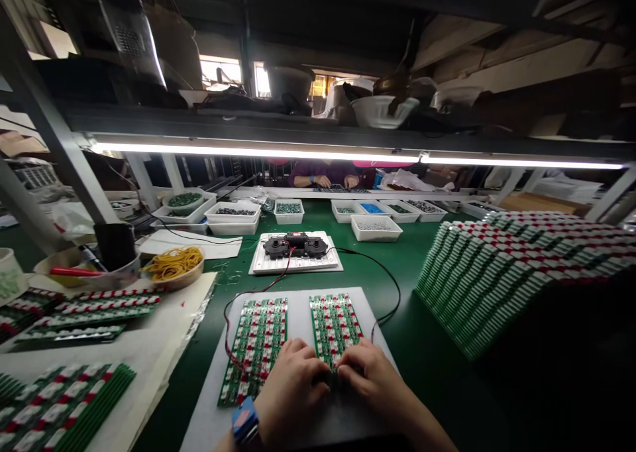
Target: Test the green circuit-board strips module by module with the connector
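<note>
Green PCB panels [252, 346] under our left hand [291, 392] and right hand [372, 382]: fingers curled on them, grip unclear; hard pressure could crack board components [334, 326].

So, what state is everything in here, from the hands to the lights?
Left hand, fingers curled, resting on the left circuit board panel
Left circuit board panel, lying flat on a white sheet
Right hand, fingers curled over the right circuit board panel
Right circuit board panel, lying flat, lower end under that hand
Loose circuit boards, stacked in overlapping rows
Overhead fluorescent tube, lit
</note>
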`<state>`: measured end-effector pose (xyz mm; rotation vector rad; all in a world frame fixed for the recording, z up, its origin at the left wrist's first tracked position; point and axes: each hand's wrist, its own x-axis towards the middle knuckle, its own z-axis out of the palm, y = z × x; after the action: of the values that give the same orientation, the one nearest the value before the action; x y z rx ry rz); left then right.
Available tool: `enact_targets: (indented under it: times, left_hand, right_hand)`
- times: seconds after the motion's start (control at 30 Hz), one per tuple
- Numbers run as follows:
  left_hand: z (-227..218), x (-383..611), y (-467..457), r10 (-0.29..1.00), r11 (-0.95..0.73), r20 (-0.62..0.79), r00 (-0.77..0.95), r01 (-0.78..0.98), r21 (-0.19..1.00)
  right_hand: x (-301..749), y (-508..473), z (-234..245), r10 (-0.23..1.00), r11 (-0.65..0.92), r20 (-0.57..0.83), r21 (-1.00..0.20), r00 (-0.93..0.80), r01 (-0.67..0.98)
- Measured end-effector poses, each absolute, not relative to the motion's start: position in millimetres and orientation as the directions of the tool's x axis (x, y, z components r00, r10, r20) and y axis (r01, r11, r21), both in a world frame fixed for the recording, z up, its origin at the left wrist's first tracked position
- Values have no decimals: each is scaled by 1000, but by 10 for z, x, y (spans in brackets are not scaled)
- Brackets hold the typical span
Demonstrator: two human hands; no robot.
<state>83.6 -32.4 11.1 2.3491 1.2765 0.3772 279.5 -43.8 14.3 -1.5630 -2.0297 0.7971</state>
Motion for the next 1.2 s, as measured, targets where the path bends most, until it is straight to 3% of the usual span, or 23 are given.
enact_targets:
  times: [0.47, 0.77, 1.2]
  left_hand:
    - [87, 873, -341, 861, -452, 23, 509, 741, 497]
    - [-6, 888, -355, 839, -509, 109, 532, 700, 501]
    - [-74, 882, -320, 807, -531, 40, 590, 693, 488]
  right_hand:
    - [2695, -463, 36, 977, 197, 54, -602, -207, 774]
    - [2695, -455, -55, 969, 247, 126, -586, -214, 772]
    - [2726, -429, -104, 968, 252, 133, -568, -215, 784]
